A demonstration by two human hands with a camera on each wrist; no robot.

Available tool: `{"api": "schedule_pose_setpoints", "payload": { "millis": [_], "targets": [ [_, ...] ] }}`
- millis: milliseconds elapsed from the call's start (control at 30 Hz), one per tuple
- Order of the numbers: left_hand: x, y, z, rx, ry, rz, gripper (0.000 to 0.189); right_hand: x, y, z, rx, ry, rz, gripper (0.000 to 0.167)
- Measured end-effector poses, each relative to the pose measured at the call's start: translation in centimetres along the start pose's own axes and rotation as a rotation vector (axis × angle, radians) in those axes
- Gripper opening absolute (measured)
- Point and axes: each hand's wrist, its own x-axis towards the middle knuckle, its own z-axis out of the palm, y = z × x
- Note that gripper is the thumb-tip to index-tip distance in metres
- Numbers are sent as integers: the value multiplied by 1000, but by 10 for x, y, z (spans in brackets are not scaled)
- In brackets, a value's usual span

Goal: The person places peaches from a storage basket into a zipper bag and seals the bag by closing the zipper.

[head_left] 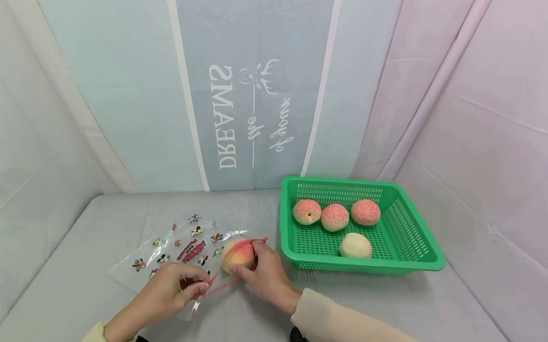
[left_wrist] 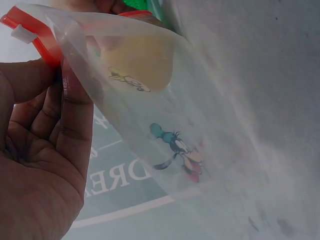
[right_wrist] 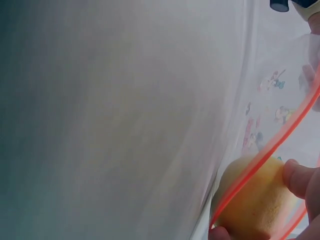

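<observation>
Grey cloth (head_left: 364, 312) bears a green basket (head_left: 402, 264) near right fingers (head_left: 262, 253) clamped on a peach (head_left: 238, 258), left fingers (head_left: 194, 274) pinching a bag (head_left: 178, 246).

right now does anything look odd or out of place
Only the DREAMS lettering on the backdrop: it runs sideways, not level. Nothing looks spilled; four peaches sit in the green basket, a fifth peach at the bag's mouth.

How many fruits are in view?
5: three pink ones and a pale one in the green basket, plus one yellow-red fruit held by the right hand at the bag's mouth.
</observation>
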Motion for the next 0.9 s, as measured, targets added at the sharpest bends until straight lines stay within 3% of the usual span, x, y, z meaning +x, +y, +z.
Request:
{"api": "schedule_pose_setpoints", "payload": {
  "millis": [500,767,900],
  "targets": [
    [0,1,-2,-29,-59,-9,18,3,-9,14,100,-89,18,52],
    [1,2,-2,-13,-72,2,14,12,-10,17,121,-72,-28,35],
    [2,2,0,-48,-94,-10,13,15,-9,18,103,-54,-4,34]
  ]
}}
